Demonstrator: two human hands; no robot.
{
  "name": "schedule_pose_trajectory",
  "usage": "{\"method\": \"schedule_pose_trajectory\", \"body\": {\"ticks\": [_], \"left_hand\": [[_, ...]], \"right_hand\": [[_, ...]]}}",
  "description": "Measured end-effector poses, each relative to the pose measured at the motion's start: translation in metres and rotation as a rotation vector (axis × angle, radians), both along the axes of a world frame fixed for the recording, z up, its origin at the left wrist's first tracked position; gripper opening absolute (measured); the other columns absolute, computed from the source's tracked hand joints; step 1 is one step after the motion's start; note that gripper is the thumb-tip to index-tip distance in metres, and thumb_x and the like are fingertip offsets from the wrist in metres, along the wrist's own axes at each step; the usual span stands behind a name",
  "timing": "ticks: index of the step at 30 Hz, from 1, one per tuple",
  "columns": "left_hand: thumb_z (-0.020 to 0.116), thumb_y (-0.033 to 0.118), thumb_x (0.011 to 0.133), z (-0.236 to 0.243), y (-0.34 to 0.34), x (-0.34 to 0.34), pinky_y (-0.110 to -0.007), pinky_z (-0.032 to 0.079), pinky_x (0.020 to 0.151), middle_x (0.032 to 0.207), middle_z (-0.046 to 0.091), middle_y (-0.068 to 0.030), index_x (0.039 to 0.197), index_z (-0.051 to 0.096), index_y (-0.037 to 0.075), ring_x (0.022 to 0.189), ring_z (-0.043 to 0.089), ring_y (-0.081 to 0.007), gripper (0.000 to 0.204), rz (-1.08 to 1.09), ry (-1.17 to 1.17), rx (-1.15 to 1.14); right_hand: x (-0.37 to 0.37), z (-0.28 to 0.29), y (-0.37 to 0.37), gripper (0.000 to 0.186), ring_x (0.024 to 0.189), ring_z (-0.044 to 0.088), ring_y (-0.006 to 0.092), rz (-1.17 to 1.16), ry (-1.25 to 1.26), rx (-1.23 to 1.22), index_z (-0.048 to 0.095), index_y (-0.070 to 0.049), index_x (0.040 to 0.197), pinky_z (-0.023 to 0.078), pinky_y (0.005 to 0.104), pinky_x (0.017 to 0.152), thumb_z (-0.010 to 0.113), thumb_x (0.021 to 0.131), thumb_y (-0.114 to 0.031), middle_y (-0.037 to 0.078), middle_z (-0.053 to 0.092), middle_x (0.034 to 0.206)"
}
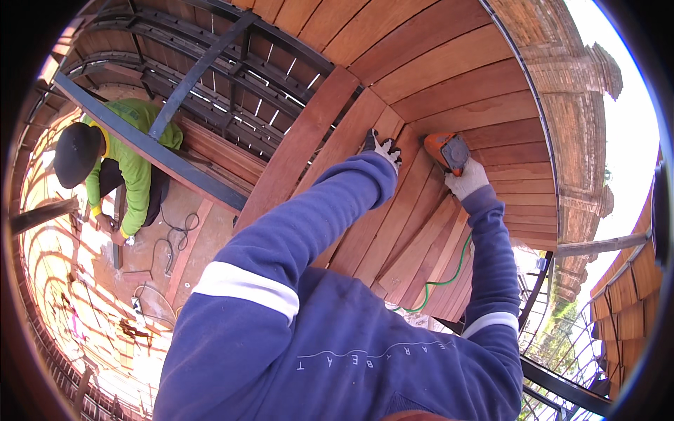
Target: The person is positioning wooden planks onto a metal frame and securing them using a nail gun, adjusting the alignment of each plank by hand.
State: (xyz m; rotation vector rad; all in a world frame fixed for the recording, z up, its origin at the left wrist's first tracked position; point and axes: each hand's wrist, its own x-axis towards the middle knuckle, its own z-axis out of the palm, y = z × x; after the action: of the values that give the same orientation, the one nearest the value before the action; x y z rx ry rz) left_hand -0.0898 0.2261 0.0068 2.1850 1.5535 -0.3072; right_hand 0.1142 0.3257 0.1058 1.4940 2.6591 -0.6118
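- Power tool (448,149): upper right of centre, seemingly against planks (394,217).
- Right hand (467,181): grip wrapped on the tool, presumably to steady it.
- Left hand (384,149): upper centre, grip wide, splayed over planks, likely bracing the lean.

Pretty clearly an outdoor building site: bare metal frame (203,74) left of the planks (449,52), power tool (449,151) right on them, worker (137,161) farther left, sky (635,91) off to their right.
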Motion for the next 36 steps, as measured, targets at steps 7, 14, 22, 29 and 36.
{"method": "schedule_pose_trajectory", "body": {"ticks": [7, 14, 22, 29, 36], "left_hand": [[0.077, 0.051, 0.080, 0.017, -0.004, -0.007, -0.064, 0.011, 0.120, 0.168, 0.013, -0.0022, 0.160, 0.021, 0.017, 0.155, 0.013, -0.0241, 0.103, -0.027, -0.003, -0.034], [0.059, 0.045, 0.093, 0.007, -0.001, -0.001, -0.063, 0.013, 0.119, 0.168, 0.013, 0.0014, 0.160, 0.021, 0.021, 0.154, 0.014, -0.0208, 0.081, -0.005, 0.021, -0.021], [0.055, 0.052, 0.093, -0.017, 0.005, 0.008, -0.063, 0.013, 0.119, 0.168, 0.012, 0.0018, 0.160, 0.021, 0.023, 0.154, 0.015, -0.0205, 0.080, 0.021, 0.068, 0.058], [0.069, 0.059, 0.082, 0.000, 0.000, -0.001, -0.066, 0.013, 0.118, 0.169, 0.011, 0.0016, 0.160, 0.020, 0.022, 0.154, 0.014, -0.0224, 0.099, -0.015, 0.025, 0.005], [0.056, 0.047, 0.092, -0.004, -0.001, 0.001, -0.068, 0.012, 0.118, 0.168, 0.013, 0.0022, 0.159, 0.022, 0.024, 0.154, 0.015, -0.0228, 0.079, -0.012, 0.022, 0.025]], "right_hand": [[0.008, -0.006, 0.010, 0.030, 0.077, 0.064, 0.0345, 0.013, -0.059, 0.030, 0.064, 0.002, 0.102, 0.052, 0.0383, 0.076, 0.069, 0.077, -0.013, 0.019, 0.067, 0.082], [0.011, -0.009, 0.011, 0.030, 0.075, 0.063, 0.0328, -0.002, -0.074, 0.012, 0.064, 0.003, 0.101, 0.052, 0.0380, 0.076, 0.070, 0.077, -0.014, 0.018, 0.066, 0.081], [-0.003, 0.004, 0.007, 0.028, 0.078, 0.066, 0.0275, -0.015, 0.005, -0.001, 0.064, 0.003, 0.102, 0.052, 0.0380, 0.076, 0.069, 0.079, -0.012, 0.017, 0.068, 0.086], [-0.007, 0.013, 0.000, 0.028, 0.076, 0.064, 0.0258, -0.098, 0.084, -0.052, 0.064, 0.002, 0.103, 0.052, 0.0376, 0.074, 0.069, 0.079, -0.011, 0.015, 0.068, 0.085], [-0.012, -0.007, 0.001, 0.027, 0.067, 0.063, 0.0228, 0.029, 0.088, 0.001, 0.063, 0.002, 0.102, 0.052, 0.0363, 0.066, 0.069, 0.078, -0.009, 0.013, 0.066, 0.077]]}}
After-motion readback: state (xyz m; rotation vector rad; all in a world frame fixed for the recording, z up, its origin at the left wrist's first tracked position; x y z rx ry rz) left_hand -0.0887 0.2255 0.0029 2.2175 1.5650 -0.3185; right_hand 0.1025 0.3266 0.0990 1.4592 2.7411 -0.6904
